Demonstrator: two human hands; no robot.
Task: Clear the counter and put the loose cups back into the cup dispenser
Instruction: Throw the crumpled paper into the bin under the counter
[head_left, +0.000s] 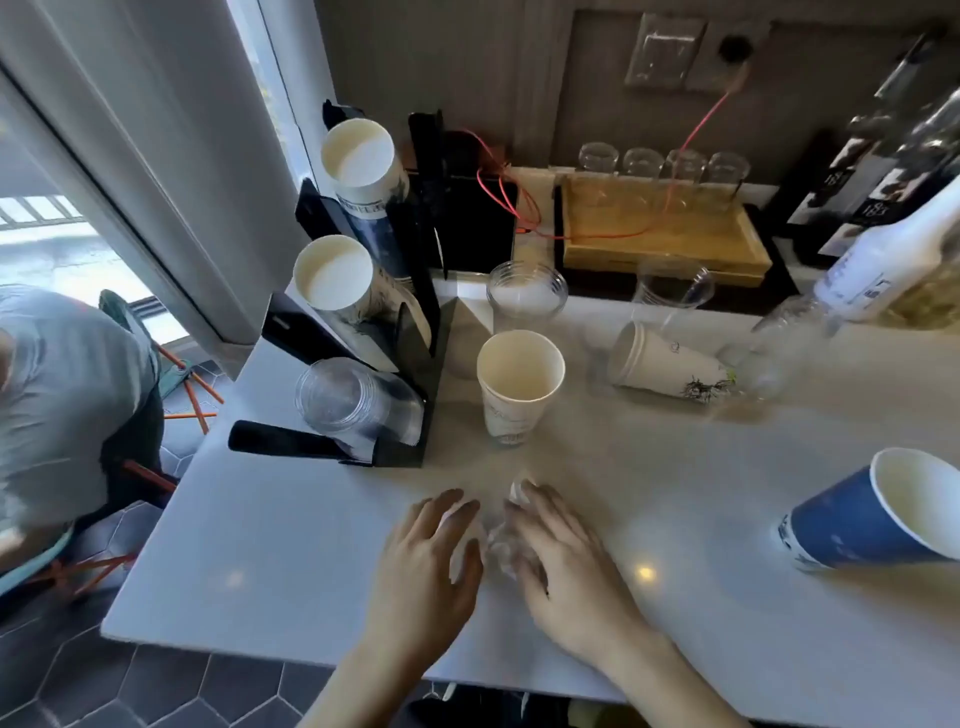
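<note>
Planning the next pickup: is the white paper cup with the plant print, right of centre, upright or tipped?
Tipped. The white paper cup lies on its side on the counter, mouth facing left.

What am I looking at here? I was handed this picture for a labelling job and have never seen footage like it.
There is no machine: a person wears a camera on the head, looking down at their own hands. The left hand and right hand meet around something small and clear on the pale counter; it is too blurred to name or to tell whether it is gripped. On the counter stand an upright white paper cup, a white cup on its side, a blue cup tipped over and a clear cup. At left, a black cup dispenser holds stacks of cups.
</note>
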